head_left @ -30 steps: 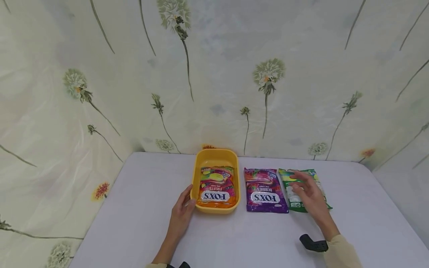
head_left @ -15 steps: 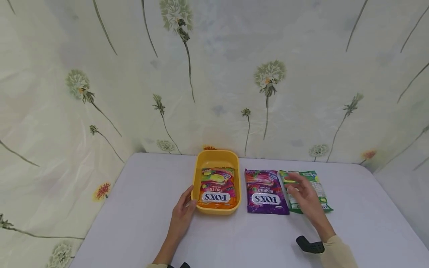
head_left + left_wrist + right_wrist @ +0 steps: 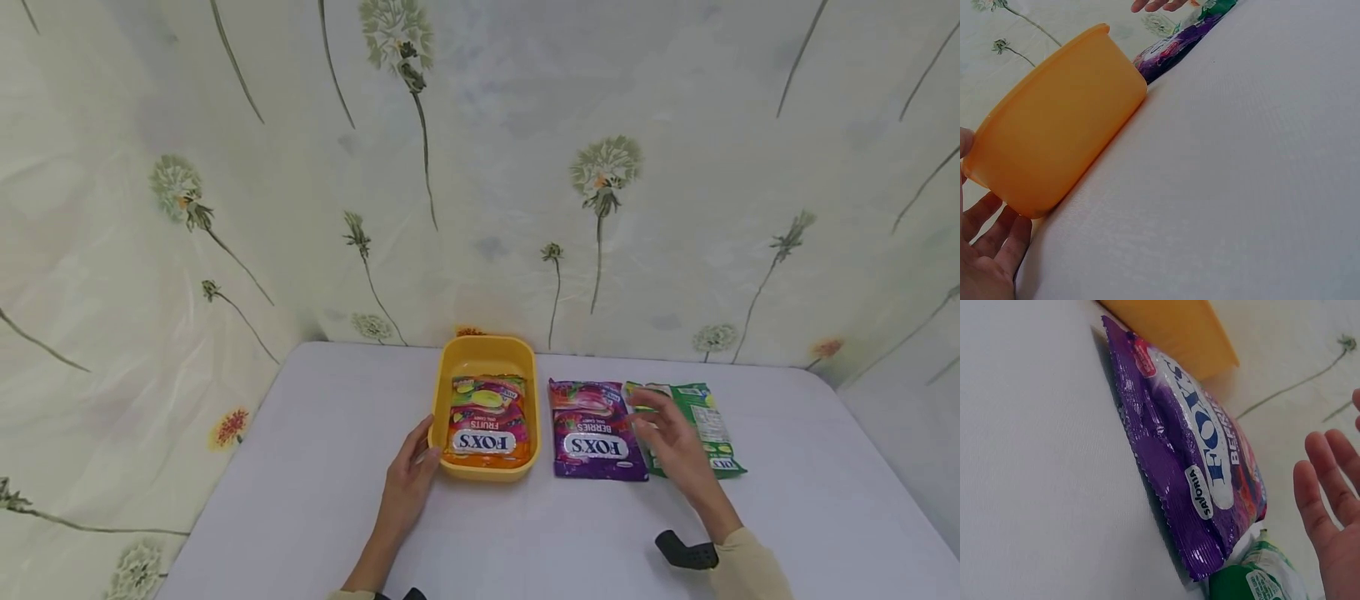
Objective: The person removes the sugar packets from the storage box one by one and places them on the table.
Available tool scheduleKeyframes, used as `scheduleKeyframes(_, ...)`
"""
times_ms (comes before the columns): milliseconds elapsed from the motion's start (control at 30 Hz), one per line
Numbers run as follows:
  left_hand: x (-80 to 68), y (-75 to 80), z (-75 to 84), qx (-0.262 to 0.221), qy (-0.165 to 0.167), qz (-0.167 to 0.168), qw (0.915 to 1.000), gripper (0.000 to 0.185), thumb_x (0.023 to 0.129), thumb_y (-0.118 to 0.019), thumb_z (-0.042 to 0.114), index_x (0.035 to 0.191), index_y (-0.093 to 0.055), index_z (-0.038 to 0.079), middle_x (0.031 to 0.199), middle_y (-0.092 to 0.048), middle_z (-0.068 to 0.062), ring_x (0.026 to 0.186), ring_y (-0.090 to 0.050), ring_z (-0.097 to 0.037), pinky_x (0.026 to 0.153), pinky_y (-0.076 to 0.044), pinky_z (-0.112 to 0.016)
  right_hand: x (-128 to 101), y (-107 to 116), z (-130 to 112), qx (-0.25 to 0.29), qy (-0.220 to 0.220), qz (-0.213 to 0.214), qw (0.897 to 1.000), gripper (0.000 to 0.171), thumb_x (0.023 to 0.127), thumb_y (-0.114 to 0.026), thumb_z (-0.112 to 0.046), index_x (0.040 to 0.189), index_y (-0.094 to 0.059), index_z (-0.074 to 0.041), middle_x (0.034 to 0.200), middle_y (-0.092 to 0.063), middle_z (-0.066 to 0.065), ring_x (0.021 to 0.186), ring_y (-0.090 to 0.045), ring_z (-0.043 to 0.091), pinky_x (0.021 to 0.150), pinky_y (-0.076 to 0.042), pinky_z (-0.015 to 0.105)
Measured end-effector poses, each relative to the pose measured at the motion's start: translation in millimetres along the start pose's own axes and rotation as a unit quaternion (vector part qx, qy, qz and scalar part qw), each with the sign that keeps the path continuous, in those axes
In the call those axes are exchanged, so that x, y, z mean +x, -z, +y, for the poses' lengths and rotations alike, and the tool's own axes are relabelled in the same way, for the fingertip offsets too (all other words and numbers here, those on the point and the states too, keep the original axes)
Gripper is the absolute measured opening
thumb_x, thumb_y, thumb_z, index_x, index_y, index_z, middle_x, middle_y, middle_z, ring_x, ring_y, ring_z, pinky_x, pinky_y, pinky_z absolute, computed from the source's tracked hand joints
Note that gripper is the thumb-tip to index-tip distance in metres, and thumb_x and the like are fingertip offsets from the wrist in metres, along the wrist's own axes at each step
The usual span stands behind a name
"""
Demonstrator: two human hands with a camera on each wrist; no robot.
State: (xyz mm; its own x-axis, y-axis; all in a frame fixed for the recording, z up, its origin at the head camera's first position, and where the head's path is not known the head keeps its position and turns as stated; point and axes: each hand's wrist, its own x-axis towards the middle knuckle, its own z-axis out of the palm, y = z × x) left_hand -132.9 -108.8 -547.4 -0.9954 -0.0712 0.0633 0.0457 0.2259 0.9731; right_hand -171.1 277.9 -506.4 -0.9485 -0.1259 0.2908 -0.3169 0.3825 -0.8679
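Now the left hand rests with straight fingers against the near left corner of the yellow tub; an orange candy bag lies inside the tub; just right of it a purple candy bag lies flat on the white table; the right hand hovers with loose, spread fingers over the green candy bag, holding nothing.

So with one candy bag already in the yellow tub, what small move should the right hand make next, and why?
Probably lower the right hand onto the purple candy bag and pinch its edge. The hand hovers open over the seam between that bag and the green bag, holding nothing, while the left hand rests against the yellow tub.
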Motion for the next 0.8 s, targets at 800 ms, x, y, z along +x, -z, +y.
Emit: scheduleKeyframes(800, 1.8, -0.5, -4.7, -0.006, 0.001, -0.002, 1.0000, 0.047, 0.094, -0.054, 0.041, 0.138, -0.038, 0.044, 0.148, -0.039, 0.012, 0.133, -0.045, -0.015, 0.102, -0.046, -0.028, 7, -28, -9, 0.020, -0.007, -0.015, 1.000, 0.045, 0.097, -0.053, -0.018, 0.140, -0.040, -0.009, 0.139, -0.047, 0.013, 0.115, -0.056, 0.008, 0.092, -0.042, 0.004)
